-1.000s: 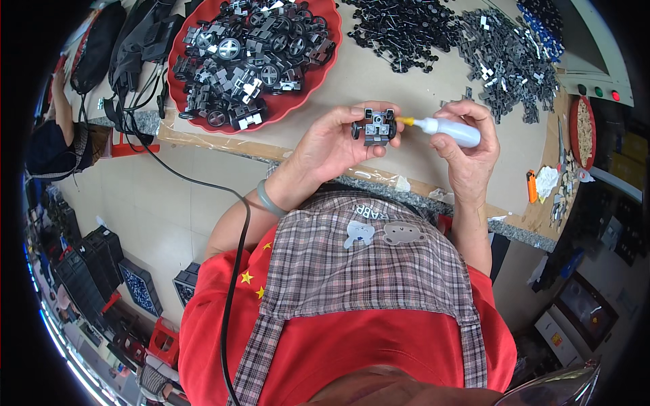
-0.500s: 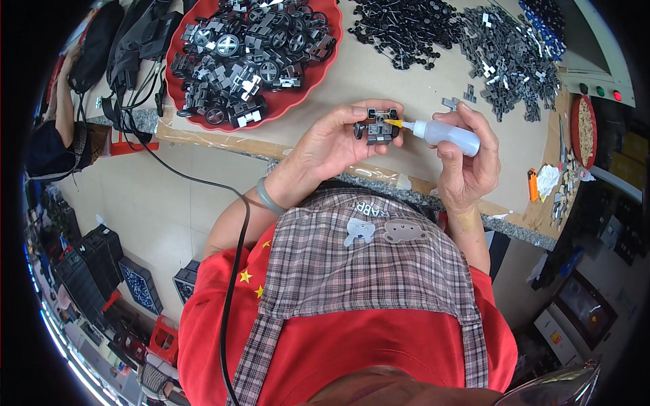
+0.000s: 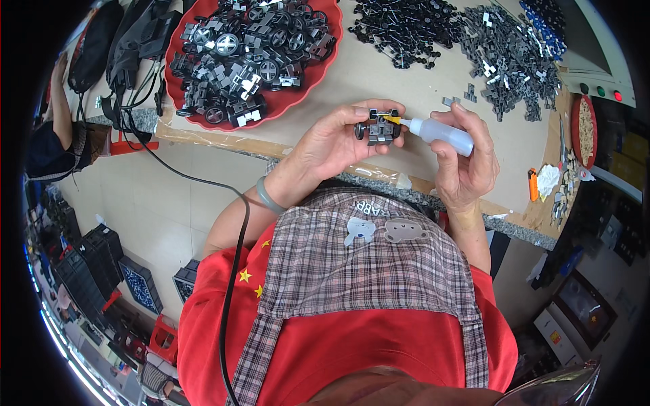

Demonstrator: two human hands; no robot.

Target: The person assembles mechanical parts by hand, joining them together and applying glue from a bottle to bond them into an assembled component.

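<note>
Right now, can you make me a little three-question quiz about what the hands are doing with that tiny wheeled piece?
1. True or false: the left hand holds the small dark wheeled part.
2. What touches the part? A) the yellow tip of the squeeze bottle B) the orange lighter C) the black cable
3. Fill in: the pile of dark wheeled parts sits in a ____ tray.

Key
1. True; its fingers wrap the part above the table edge.
2. A; the right hand grips the bottle, nozzle against the part.
3. Red.
</note>
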